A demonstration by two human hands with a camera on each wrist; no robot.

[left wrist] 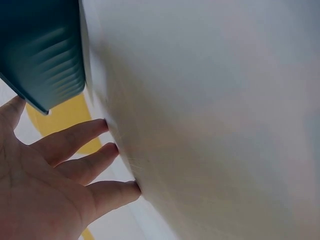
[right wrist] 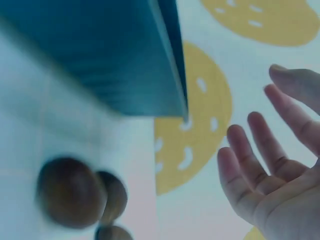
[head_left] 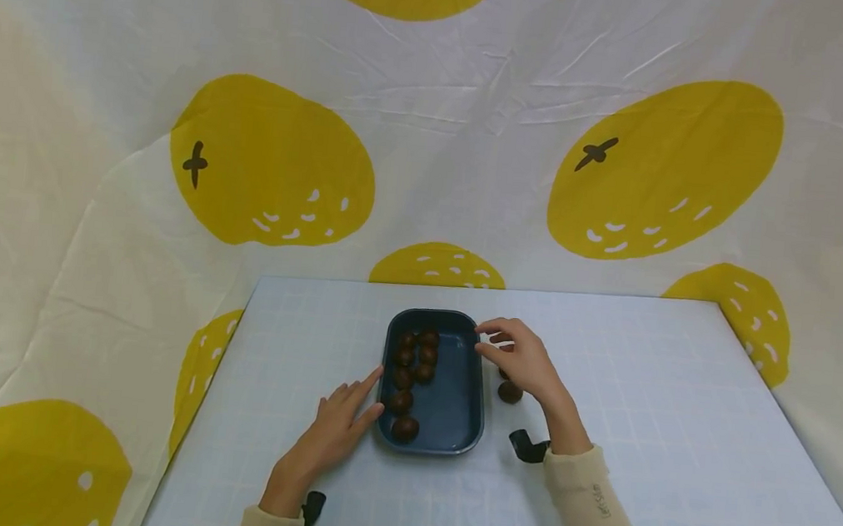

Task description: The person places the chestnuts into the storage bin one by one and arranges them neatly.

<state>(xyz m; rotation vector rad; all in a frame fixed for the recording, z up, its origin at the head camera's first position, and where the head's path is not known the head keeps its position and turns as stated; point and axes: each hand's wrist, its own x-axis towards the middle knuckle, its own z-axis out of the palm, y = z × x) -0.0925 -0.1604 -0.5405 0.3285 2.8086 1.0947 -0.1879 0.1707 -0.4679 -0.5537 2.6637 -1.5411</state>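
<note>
Head: pale checked worktop (head_left: pixel 680 403), white backdrop (head_left: pixel 468 158) with yellow fruit prints behind. Blue tray (head_left: pixel 453 416) mid-worktop, rounded-rectangular, dark-brown balls (head_left: pixel 401 401) along its 9 o'clock side; loose balls (head_left: pixel 510 392) outside at 3. Left hand (head_left: pixel 338 424) at tray's 8 o'clock, grip spread; right hand (head_left: pixel 521 362) at 2, grip loosely curved, parted. Left wrist: tray wall ribbed, 11 o'clock. Right wrist: loose balls blurred, round, 7 o'clock.

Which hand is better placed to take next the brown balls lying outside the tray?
Probably the right hand: it holds nothing and is close to those brown balls, on their side of the tray. The left hand is at the tray's opposite side, touching it.
</note>
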